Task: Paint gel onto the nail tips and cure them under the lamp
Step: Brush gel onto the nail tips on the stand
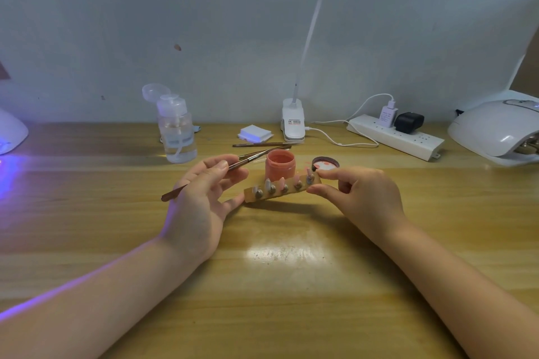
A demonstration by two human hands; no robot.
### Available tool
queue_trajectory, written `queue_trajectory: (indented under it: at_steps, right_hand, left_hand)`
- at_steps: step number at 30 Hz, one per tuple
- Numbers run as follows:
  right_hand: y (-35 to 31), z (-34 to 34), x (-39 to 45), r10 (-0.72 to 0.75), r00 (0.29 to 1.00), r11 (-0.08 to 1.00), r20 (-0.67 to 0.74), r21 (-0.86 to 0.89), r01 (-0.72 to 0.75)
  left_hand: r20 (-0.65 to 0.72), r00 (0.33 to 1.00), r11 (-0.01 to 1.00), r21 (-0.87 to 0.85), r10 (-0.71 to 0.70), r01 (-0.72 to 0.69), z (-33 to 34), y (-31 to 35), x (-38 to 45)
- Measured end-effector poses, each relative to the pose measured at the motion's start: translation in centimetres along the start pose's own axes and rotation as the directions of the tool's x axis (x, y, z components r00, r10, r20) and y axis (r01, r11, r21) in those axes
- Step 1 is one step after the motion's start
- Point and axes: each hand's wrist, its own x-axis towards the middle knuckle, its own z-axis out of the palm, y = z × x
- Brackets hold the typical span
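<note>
The right hand (361, 192) is pinching the 3 o'clock end of the strip (281, 189) of nail tips (281, 183), just at 6 o'clock of the open jar (280, 166), while the left hand (204, 186), pinching the brush (204, 181), is risking smearing wet gel or tipping the jar.

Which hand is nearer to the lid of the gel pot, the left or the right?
The right hand. Its fingertips pinch the nail tip holder just below the lid. The left hand, holding the brush, is beyond the gel pot.
</note>
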Motion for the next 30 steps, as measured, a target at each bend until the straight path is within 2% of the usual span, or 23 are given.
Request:
queue_trajectory:
  at_steps: [8, 12, 15, 21, 26, 30]
  right_hand:
    - [0.2, 0.6, 0.2, 0.143, 0.955, 0.964, 0.260, -0.254, -0.075]
    - [-0.5, 0.7, 0.0, 0.138, 0.972, 0.937, 0.189, -0.344, -0.066]
    - [-1.4, 1.1, -0.1, 0.098, 0.988, 0.942, 0.123, -0.331, -0.052]
    - [-2.4, 2.1, -0.1, 0.077, 0.988, 0.931, 0.136, -0.365, -0.022]
    - [-2.3, 2.2, 0.1, 0.068, 0.986, 0.950, 0.152, -0.311, -0.017]
    - [-2.2, 2.0, -0.2, -0.046, 0.989, 0.943, 0.138, -0.321, 0.089]
  left_hand:
    - [0.014, 1.000, 0.999, 0.052, -0.003, 0.002, 0.3, 0.0, -0.2]
    - [0.023, 1.000, 0.998, 0.061, -0.006, 0.004, 0.3, 0.0, -0.3]
    - [0.022, 1.000, 0.998, 0.064, -0.003, 0.002, 0.3, 0.0, -0.3]
    - [-0.004, 1.000, 0.998, 0.068, -0.006, 0.006, 0.6, 0.0, -0.3]
    - [-0.032, 0.999, 0.996, 0.083, -0.016, 0.019, 0.7, -0.1, -0.2]
    - [-0.062, 0.998, 0.995, 0.093, -0.033, 0.038, 0.7, -0.1, -0.2]
